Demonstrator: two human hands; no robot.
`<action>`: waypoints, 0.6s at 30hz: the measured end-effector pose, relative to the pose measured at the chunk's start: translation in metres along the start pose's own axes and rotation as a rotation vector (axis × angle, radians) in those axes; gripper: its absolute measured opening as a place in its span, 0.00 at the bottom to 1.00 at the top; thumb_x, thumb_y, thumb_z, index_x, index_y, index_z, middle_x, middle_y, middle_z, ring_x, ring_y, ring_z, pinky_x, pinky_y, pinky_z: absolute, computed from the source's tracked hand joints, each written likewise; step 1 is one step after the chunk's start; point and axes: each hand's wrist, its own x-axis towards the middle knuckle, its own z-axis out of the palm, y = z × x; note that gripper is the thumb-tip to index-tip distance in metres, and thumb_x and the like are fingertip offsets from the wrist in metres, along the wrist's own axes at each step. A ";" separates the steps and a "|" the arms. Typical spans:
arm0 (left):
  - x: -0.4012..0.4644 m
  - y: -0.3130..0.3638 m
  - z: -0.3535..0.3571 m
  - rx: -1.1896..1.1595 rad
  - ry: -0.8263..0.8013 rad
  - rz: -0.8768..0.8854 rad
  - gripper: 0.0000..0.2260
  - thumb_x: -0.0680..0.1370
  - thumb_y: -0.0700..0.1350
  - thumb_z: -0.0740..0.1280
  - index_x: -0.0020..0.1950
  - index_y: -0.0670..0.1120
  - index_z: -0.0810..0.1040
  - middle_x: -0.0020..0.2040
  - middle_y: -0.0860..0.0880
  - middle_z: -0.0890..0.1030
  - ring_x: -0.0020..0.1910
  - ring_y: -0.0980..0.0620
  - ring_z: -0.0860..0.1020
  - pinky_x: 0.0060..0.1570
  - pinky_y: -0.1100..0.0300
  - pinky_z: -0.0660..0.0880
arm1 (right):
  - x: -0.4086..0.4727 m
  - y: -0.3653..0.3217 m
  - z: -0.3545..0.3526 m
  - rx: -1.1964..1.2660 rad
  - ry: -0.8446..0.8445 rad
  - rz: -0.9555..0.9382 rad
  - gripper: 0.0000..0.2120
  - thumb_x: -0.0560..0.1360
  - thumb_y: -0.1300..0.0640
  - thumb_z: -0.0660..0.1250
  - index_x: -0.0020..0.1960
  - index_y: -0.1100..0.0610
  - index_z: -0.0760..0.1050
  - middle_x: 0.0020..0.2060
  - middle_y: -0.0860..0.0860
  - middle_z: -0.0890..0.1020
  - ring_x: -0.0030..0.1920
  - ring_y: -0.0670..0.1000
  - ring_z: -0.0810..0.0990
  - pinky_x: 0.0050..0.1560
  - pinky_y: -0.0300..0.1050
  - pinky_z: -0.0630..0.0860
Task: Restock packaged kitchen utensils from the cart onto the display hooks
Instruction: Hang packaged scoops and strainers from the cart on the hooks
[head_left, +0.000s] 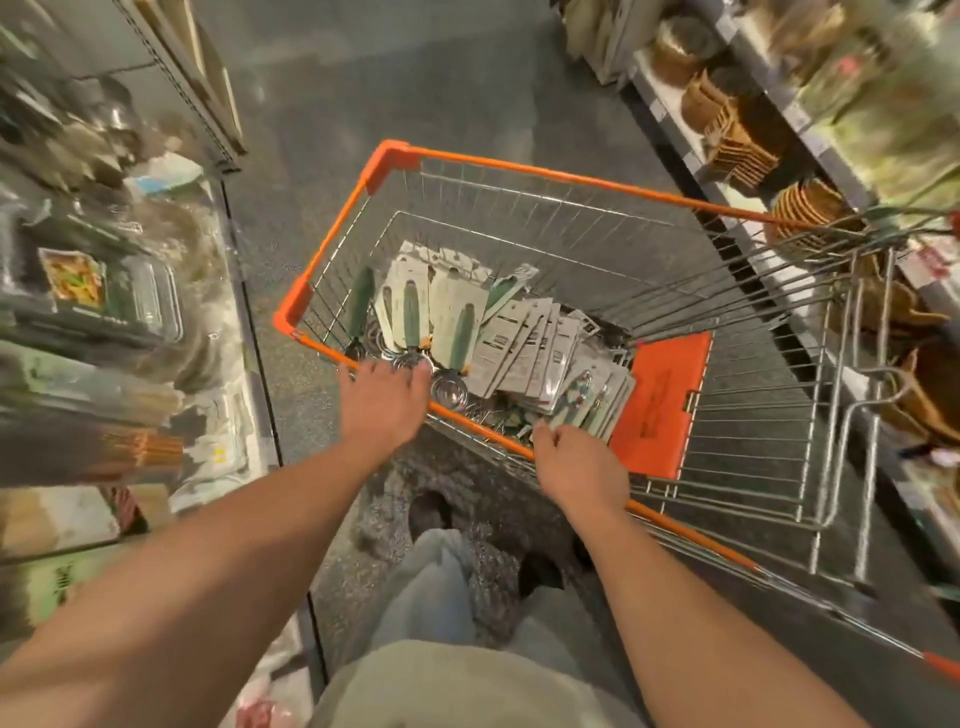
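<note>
The wire cart (519, 171) with its orange rim stands in the aisle; packaged utensils (457, 322) lie heaped on its floor, near the close rim. The left hand (382, 397) reaches over that rim, its grip open and empty. The right hand (576, 462) touches the packets, fingers curled; whether it holds one I cannot tell.

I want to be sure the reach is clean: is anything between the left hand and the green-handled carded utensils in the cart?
Only the orange-rimmed wire cart's near rim. The left hand is over it, fingers at the green-handled carded utensils. Nothing else visibly blocks it. The right hand reaches a separate pile of carded packs.
</note>
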 end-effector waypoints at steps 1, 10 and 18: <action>-0.005 0.001 0.001 -0.025 -0.005 0.001 0.36 0.86 0.59 0.40 0.56 0.42 0.84 0.59 0.36 0.82 0.67 0.38 0.74 0.74 0.37 0.63 | -0.003 0.005 0.001 0.005 -0.001 -0.024 0.26 0.85 0.37 0.48 0.43 0.51 0.76 0.36 0.48 0.80 0.37 0.51 0.78 0.37 0.45 0.73; -0.083 0.028 0.039 -0.029 0.011 -0.095 0.35 0.83 0.63 0.37 0.40 0.46 0.76 0.55 0.36 0.82 0.65 0.38 0.75 0.73 0.34 0.63 | -0.036 0.070 0.013 -0.002 -0.001 -0.209 0.25 0.86 0.39 0.48 0.43 0.53 0.75 0.35 0.48 0.77 0.35 0.48 0.75 0.33 0.43 0.68; -0.191 0.072 0.080 0.126 -0.107 -0.163 0.43 0.80 0.70 0.34 0.66 0.46 0.79 0.69 0.39 0.78 0.71 0.38 0.71 0.74 0.35 0.59 | -0.068 0.146 0.016 -0.134 -0.074 -0.159 0.29 0.85 0.35 0.46 0.56 0.53 0.78 0.42 0.48 0.79 0.44 0.53 0.78 0.43 0.48 0.75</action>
